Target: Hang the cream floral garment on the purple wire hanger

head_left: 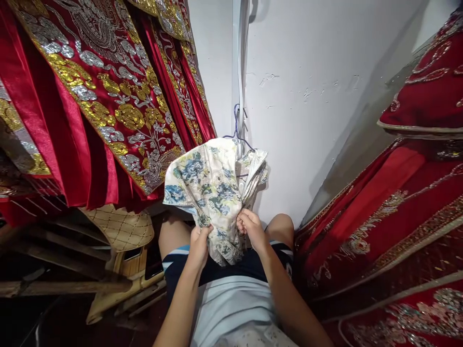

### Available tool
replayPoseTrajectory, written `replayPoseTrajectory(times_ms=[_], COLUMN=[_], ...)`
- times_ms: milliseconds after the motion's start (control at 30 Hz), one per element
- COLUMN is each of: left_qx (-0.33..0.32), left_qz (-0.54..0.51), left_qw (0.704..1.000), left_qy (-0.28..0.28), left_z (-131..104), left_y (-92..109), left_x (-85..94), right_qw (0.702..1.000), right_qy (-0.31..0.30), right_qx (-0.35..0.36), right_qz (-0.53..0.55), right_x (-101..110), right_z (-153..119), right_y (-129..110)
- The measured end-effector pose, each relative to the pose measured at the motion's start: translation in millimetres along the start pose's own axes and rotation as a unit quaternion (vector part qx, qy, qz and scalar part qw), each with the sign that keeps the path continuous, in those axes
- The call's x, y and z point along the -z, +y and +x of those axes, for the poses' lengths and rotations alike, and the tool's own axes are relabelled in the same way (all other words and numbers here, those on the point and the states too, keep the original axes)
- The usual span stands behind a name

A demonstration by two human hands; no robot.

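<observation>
A cream blouse point(217, 180) with blue and green flowers hangs in front of me on a thin dark blue hanger point(237, 126). Its lower part drapes down over my lap. My left hand point(199, 243) is closed on the blouse's left side, thumb on top of the cloth. On the other side, my right hand point(249, 226) pinches the blouse near its front edge, fingers curled in. The blouse's front is partly parted near the neck, where the hanger's bar shows inside. What lies behind the cloth is hidden.
Red garments with gold and silver embroidery point(119, 96) hang at the left. More red beaded garments point(379, 217) fill the right side. A white wall point(289, 96) with a vertical pipe point(238, 58) stands ahead. A bamboo chair point(119, 284) is at lower left.
</observation>
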State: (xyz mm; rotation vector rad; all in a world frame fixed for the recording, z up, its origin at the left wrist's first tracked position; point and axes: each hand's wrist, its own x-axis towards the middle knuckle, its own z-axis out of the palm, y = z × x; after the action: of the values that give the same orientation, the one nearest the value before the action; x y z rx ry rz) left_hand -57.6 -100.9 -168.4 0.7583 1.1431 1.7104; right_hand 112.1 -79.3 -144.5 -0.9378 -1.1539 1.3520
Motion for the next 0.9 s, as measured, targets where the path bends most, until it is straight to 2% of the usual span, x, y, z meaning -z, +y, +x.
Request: replayPoseTrajectory(times_ms=[67, 133, 167, 200, 233, 267, 333, 400, 533, 600, 667, 767, 833, 900], left_qx=[-0.053, -0.143, -0.197, -0.246, -0.283, -0.304, -0.301, -0.276, -0.285, -0.299, -0.299, -0.29, -0.276, -0.258], left_qz=[-0.013, -0.008, 0.012, 0.046, 0.09, 0.137, 0.209, 0.239, 0.26, 0.278, 0.287, 0.293, 0.301, 0.309], left_qw=[0.995, 0.974, 0.96, 0.949, 0.942, 0.939, 0.929, 0.921, 0.907, 0.892, 0.886, 0.884, 0.881, 0.878], left_qy=[0.083, 0.175, 0.198, 0.192, 0.153, 0.085, -0.06, -0.136, -0.17, -0.194, -0.207, -0.221, -0.238, -0.26], left_z=[8, 10, 7, 3, -2, -9, -20, -25, -18, -11, -4, 8, 16, 25], left_y=[-3, -7, -10, -14, -17, -20, -24, -26, -26, -29, -34, -46, -51, -46], left_x=[3.3, 3.8, 2.7, 0.5, -2.8, -7.2, -18.1, -29.2, -42.5, -44.6, -44.9, -43.8, -43.0, -44.5], right_qw=[1.0, 0.999, 0.999, 0.999, 0.999, 0.999, 0.999, 0.999, 1.0, 0.999, 0.996, 0.988, 0.982, 0.981], right_qy=[0.026, 0.047, 0.051, 0.049, 0.039, 0.023, -0.011, -0.029, 0.003, 0.027, 0.042, 0.085, 0.102, 0.094], right_qx=[-0.004, -0.005, -0.003, -0.002, -0.003, -0.005, -0.005, -0.004, -0.012, 0.014, 0.073, 0.12, 0.142, 0.153], right_qz=[0.006, -0.002, -0.006, -0.011, -0.017, -0.024, -0.034, -0.034, 0.01, 0.033, 0.039, 0.056, 0.07, 0.07], right_x=[1, 3, 3, 3, 3, 2, -2, -4, -2, 0, -2, -14, -23, -28], right_z=[-6, -12, -15, -18, -20, -23, -26, -28, -13, 7, 32, 67, 81, 85], right_y=[2, 3, 3, 3, 2, 0, -2, -5, -24, -48, -81, -129, -148, -153])
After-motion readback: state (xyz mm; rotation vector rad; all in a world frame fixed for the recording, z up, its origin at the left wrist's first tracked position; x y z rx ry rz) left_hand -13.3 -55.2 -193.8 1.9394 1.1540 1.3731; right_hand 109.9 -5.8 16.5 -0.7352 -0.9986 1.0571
